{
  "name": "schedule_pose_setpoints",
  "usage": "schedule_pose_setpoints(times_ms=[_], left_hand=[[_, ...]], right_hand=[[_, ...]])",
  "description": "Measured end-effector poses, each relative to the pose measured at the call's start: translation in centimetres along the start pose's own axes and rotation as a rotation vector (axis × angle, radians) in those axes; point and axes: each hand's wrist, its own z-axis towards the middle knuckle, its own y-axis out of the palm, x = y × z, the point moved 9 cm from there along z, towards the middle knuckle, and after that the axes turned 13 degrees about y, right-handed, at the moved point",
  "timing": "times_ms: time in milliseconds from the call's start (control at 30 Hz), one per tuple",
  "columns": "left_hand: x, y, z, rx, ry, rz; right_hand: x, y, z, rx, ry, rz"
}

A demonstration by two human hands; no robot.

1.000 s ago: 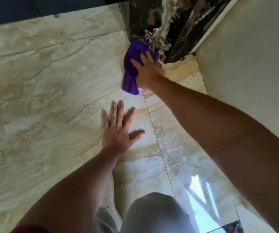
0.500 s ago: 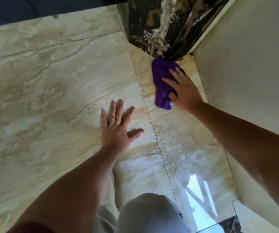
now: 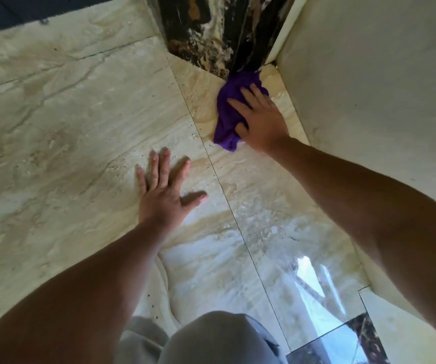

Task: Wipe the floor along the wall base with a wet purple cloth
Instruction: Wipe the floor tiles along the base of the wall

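Observation:
The purple cloth (image 3: 227, 111) lies bunched on the beige marble floor (image 3: 67, 132), its far end touching the foot of the dark marble column (image 3: 211, 32) beside the cream wall (image 3: 369, 88). My right hand (image 3: 260, 119) presses flat on the cloth, fingers spread over its right half, thumb against its near part. My left hand (image 3: 163, 189) rests palm down on the floor, fingers apart, holding nothing, nearer to me and left of a tile joint.
The cream wall runs along the right side down to a dark tile (image 3: 343, 342) at the bottom right. A wet, shiny patch (image 3: 308, 274) reflects light near my grey-clad knee (image 3: 211, 340). A dark strip (image 3: 14, 11) borders the floor's far left.
My right hand slid the cloth from the column's left face rightward around its corner, into the nook between column and wall. My left hand stayed planted.

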Motion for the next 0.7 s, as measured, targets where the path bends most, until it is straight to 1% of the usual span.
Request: schedule_pose_setpoints(times_ms=[67,133,233,333,467,600,700], left_hand=[[-0.1,0.2,0.1,-0.053,-0.026,-0.034],[-0.2,0.2,0.1,-0.096,-0.050,-0.038],[0.1,0.4,0.4,-0.153,-0.074,-0.059],[-0.2,0.3,0.3,-0.185,-0.090,-0.065],[0.1,0.2,0.1,-0.181,-0.077,-0.049],[-0.1,0.2,0.2,-0.197,-0.100,-0.057],[0.4,0.1,0.5,-0.195,-0.141,-0.084]], right_hand=[[3.4,-0.9,0.3,-0.014,0.035,-0.064],[5.0,-1.6,1.6,-0.027,0.124,-0.152],[4.4,-2.5,3.7,-0.056,0.211,-0.114],[4.3,-2.3,2.6,-0.062,0.225,-0.062],[5.9,-1.2,-3.3,-0.081,0.293,-0.033],[7.5,0.4,-10.5,-0.092,0.359,-0.013],[8.5,1.0,-14.5,-0.091,0.380,-0.055]])
